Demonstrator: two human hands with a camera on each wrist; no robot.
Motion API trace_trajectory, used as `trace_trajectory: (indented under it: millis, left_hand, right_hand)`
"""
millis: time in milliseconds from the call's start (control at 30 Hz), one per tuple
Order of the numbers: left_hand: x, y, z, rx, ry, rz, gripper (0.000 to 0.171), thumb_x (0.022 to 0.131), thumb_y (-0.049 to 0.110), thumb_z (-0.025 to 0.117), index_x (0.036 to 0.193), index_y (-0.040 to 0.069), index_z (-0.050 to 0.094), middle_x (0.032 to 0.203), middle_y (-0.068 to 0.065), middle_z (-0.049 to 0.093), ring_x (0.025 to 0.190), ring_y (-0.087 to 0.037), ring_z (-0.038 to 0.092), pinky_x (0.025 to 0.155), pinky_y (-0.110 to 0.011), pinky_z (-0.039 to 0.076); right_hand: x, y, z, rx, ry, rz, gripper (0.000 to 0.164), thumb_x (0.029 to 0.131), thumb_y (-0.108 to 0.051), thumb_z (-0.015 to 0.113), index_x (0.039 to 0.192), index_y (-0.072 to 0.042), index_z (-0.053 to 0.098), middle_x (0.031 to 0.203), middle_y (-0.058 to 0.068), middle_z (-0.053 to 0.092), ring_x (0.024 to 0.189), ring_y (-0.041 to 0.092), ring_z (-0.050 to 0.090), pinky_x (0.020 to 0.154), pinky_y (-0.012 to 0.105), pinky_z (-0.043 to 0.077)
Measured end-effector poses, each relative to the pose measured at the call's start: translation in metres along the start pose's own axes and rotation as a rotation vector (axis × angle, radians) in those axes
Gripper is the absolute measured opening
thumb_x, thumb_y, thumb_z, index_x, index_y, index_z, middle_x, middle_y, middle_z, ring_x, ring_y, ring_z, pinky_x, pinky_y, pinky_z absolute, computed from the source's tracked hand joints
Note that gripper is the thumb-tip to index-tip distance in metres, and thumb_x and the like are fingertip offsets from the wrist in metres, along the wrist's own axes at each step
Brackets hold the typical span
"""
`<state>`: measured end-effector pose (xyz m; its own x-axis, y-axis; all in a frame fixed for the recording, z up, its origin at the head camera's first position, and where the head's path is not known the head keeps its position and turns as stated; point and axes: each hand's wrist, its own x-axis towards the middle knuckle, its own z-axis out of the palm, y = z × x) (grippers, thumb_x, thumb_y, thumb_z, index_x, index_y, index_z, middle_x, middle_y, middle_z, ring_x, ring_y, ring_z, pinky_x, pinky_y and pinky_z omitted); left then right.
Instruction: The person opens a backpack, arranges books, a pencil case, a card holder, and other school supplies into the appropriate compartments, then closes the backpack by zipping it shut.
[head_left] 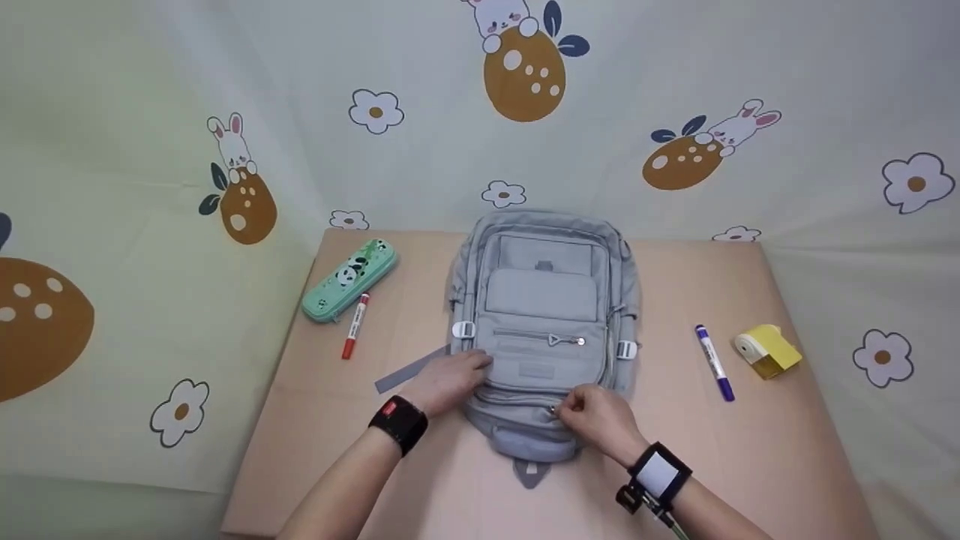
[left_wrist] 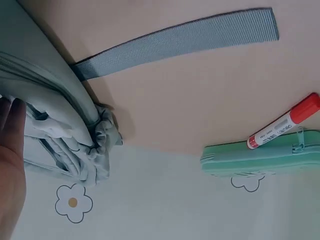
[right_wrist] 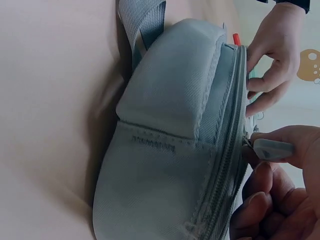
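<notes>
A grey backpack (head_left: 546, 296) lies front side up, its top toward the wall. My right hand (head_left: 600, 420) pinches a zipper pull (right_wrist: 272, 150) between thumb and curled fingers, near the bag's lower end. From there the zipper (right_wrist: 220, 185) runs along the edge, its teeth showing in the right wrist view. My left hand (head_left: 450, 381) rests its fingers on the lower left side of the bag, by the side buckle (head_left: 464, 330). In the left wrist view, part of the left hand (left_wrist: 11, 145) shows beside the grey fabric.
Left of the bag lie a green panda pencil case (head_left: 350, 281), a red marker (head_left: 356, 326) and a loose grey strap (head_left: 409, 370). To the right are a blue-purple marker (head_left: 715, 363) and a yellow-and-white tape dispenser (head_left: 768, 350). Patterned cloth (head_left: 442, 157) hangs behind the table.
</notes>
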<state>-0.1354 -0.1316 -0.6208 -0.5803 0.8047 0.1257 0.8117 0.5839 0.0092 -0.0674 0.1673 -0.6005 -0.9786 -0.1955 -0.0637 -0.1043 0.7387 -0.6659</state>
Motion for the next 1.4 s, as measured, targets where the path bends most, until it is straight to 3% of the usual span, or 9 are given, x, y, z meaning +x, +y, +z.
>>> trace_trajectory:
  millis: [100, 200, 300, 433, 600, 700, 800, 1100, 1400]
  left_hand:
    - [-0.004, -0.002, 0.0, -0.043, -0.037, 0.006, 0.022, 0.095, 0.016, 0.071, 0.115, 0.006, 0.074, 0.141, -0.013, 0.06, 0.133, -0.028, 0.055, 0.107, -0.037, 0.046]
    - [-0.004, -0.002, 0.001, -0.013, -0.027, 0.043, 0.014, 0.089, 0.02, 0.079, 0.099, 0.012, 0.077, 0.141, -0.011, 0.061, 0.133, -0.028, 0.055, 0.107, -0.035, 0.046]
    - [-0.003, 0.001, 0.004, 0.085, 0.028, 0.077, 0.003, 0.091, 0.017, 0.075, 0.09, 0.015, 0.077, 0.136, -0.009, 0.065, 0.129, -0.027, 0.059, 0.103, -0.035, 0.048]
    - [-0.005, 0.004, 0.007, 0.14, 0.047, 0.055, 0.008, 0.093, 0.01, 0.068, 0.092, 0.014, 0.075, 0.135, -0.007, 0.066, 0.129, -0.024, 0.059, 0.104, -0.033, 0.047]
    - [-0.007, 0.003, 0.006, -0.002, 0.022, -0.025, 0.017, 0.1, 0.008, 0.059, 0.11, 0.007, 0.073, 0.139, -0.01, 0.063, 0.132, -0.026, 0.056, 0.108, -0.036, 0.044]
    - [-0.009, 0.002, 0.005, -0.133, 0.018, -0.071, 0.018, 0.104, 0.011, 0.056, 0.113, 0.006, 0.071, 0.141, -0.013, 0.061, 0.134, -0.03, 0.054, 0.11, -0.04, 0.043]
    - [-0.011, 0.001, 0.004, -0.2, 0.011, -0.101, 0.016, 0.105, 0.014, 0.056, 0.11, 0.007, 0.07, 0.143, -0.012, 0.06, 0.136, -0.03, 0.052, 0.111, -0.041, 0.042]
    - [-0.01, 0.004, 0.005, -0.231, -0.001, -0.136, 0.015, 0.105, 0.016, 0.059, 0.11, 0.01, 0.071, 0.142, -0.008, 0.06, 0.136, -0.025, 0.052, 0.111, -0.036, 0.041]
    - [-0.009, 0.007, 0.004, -0.249, 0.009, -0.155, 0.013, 0.102, 0.017, 0.064, 0.109, 0.01, 0.072, 0.14, -0.008, 0.061, 0.136, -0.024, 0.052, 0.111, -0.036, 0.041]
  right_hand:
    - [0.001, 0.0, 0.001, 0.007, -0.002, 0.013, 0.014, 0.082, -0.019, 0.077, 0.072, -0.025, 0.069, 0.071, -0.014, 0.066, 0.061, 0.007, 0.058, 0.056, 0.03, 0.049]
    - [0.002, 0.0, -0.001, 0.026, -0.002, 0.029, 0.016, 0.083, -0.02, 0.078, 0.071, -0.024, 0.069, 0.07, -0.013, 0.066, 0.061, 0.008, 0.057, 0.056, 0.031, 0.049]
    - [0.002, -0.001, -0.003, 0.057, -0.012, 0.05, 0.017, 0.084, -0.022, 0.079, 0.07, -0.022, 0.069, 0.069, -0.012, 0.065, 0.059, 0.01, 0.057, 0.054, 0.031, 0.048]
    - [0.003, -0.003, -0.005, 0.08, -0.016, 0.051, 0.017, 0.085, -0.021, 0.08, 0.071, -0.021, 0.07, 0.068, -0.012, 0.065, 0.057, 0.01, 0.056, 0.052, 0.03, 0.047]
    - [0.005, -0.007, -0.001, 0.103, -0.026, 0.038, 0.017, 0.086, -0.021, 0.08, 0.072, -0.021, 0.07, 0.067, -0.011, 0.065, 0.056, 0.01, 0.057, 0.051, 0.03, 0.047]
    - [0.006, -0.013, 0.003, 0.112, -0.049, 0.034, 0.017, 0.087, -0.022, 0.079, 0.072, -0.021, 0.071, 0.066, -0.011, 0.064, 0.055, 0.01, 0.057, 0.05, 0.03, 0.048]
    - [0.011, -0.023, 0.011, 0.093, -0.074, 0.018, 0.016, 0.088, -0.024, 0.078, 0.073, -0.021, 0.072, 0.063, -0.012, 0.063, 0.054, 0.01, 0.058, 0.05, 0.03, 0.048]
    - [0.035, -0.055, 0.043, -0.026, -0.103, -0.098, 0.02, 0.088, -0.027, 0.075, 0.068, -0.025, 0.072, 0.056, -0.018, 0.057, 0.051, 0.005, 0.053, 0.051, 0.029, 0.044]
    - [0.035, -0.05, 0.044, -0.018, -0.117, -0.063, 0.02, 0.089, -0.033, 0.077, 0.072, -0.025, 0.071, 0.061, -0.016, 0.059, 0.054, 0.007, 0.055, 0.053, 0.029, 0.046]
